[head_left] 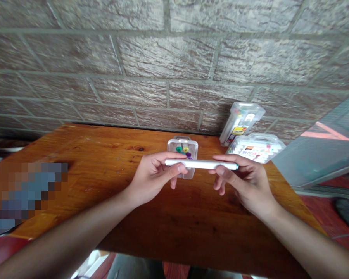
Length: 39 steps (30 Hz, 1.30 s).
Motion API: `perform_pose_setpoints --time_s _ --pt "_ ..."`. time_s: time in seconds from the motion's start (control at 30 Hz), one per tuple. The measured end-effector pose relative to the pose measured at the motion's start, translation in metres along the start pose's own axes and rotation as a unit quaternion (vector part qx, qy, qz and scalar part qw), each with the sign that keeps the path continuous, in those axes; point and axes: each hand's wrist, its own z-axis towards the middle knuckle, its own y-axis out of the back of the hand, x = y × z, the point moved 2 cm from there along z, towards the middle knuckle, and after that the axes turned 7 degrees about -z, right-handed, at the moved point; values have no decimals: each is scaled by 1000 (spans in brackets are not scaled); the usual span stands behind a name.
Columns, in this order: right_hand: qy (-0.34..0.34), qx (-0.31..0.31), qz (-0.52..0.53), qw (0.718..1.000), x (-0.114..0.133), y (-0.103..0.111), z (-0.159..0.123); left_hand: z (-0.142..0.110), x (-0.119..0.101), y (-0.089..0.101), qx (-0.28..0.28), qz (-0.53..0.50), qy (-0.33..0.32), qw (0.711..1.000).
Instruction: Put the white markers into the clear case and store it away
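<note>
A white marker pen (pixel 201 164) with a green tip at its right end lies level between both hands, above the wooden table (pixel 104 162). My left hand (pixel 155 176) pinches its left end with thumb and fingers closed. My right hand (pixel 244 180) grips its right end, thumb on top and fingers curled beneath. Just behind the pen stands a small clear plastic box (pixel 182 149) with several markers upright in it, their green, yellow and purple caps showing.
Two more clear marker cases sit at the back right: one upright (pixel 241 122) against the brick wall (pixel 168 66), one lying flat (pixel 257 147). A pixelated patch covers the table's left edge. A grey slanted surface (pixel 322 155) borders the right side.
</note>
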Motion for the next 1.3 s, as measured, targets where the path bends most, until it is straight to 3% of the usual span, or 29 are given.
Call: perform_pose_setpoints --time_s 0.3,0.6,1.3 --pt "11 6 28 1000 2 -1 -1 -2 -3 -2 24 -19 -4 1000" --pt "10 0 2 1000 -3 -2 0 1 0 1 -1 52 -21 998" --pt "-17 -7 46 999 -1 0 0 0 -2 1 -12 57 -19 998"
